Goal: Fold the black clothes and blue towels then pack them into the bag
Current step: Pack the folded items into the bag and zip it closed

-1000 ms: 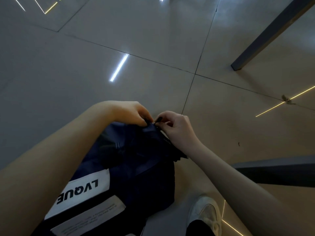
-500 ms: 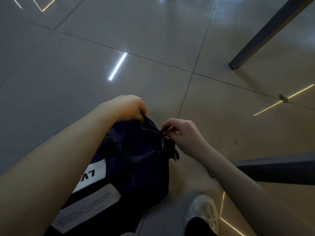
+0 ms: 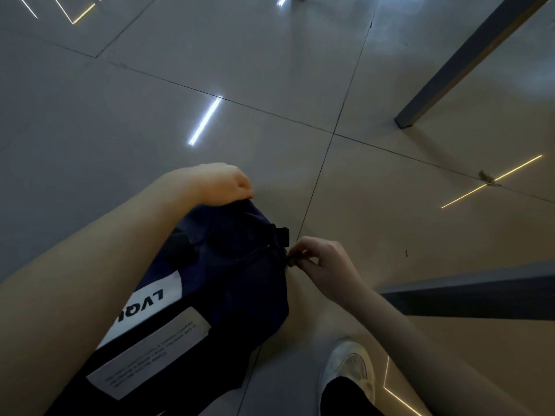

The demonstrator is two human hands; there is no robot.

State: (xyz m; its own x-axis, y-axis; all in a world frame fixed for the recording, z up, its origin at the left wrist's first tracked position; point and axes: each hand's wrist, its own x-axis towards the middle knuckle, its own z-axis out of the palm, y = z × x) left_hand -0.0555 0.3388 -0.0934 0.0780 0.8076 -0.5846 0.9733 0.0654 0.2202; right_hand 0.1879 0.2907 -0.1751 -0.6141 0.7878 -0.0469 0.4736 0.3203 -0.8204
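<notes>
Left hand (image 3: 220, 184): fingers curled down over the top edge of the bag (image 3: 240, 283), gripping the fabric. Right hand (image 3: 326, 265): thumb and forefinger pinching the zipper pull (image 3: 292, 257) at the bag's right-hand corner, other fingers loosely bent. Bag is dark navy, soft, bulging, and sits between the two forearms, its lower left end hidden under the left arm. Zip line runs across the upper face to the pull. Black buckle (image 3: 283, 235) just above the pull. Two white patches on the near side: one (image 3: 150, 301) with bold black letters "LVQ" read upside down, the rest covered by the arm; one (image 3: 153, 352) with small print, unreadable. Can't tell if the bag's base rests on the floor (image 3: 120, 130). Floor: glossy grey tiles, light-strip reflections. White shoe (image 3: 350, 367) just right of the bag. Dark metal leg (image 3: 468, 64) upper right.
</notes>
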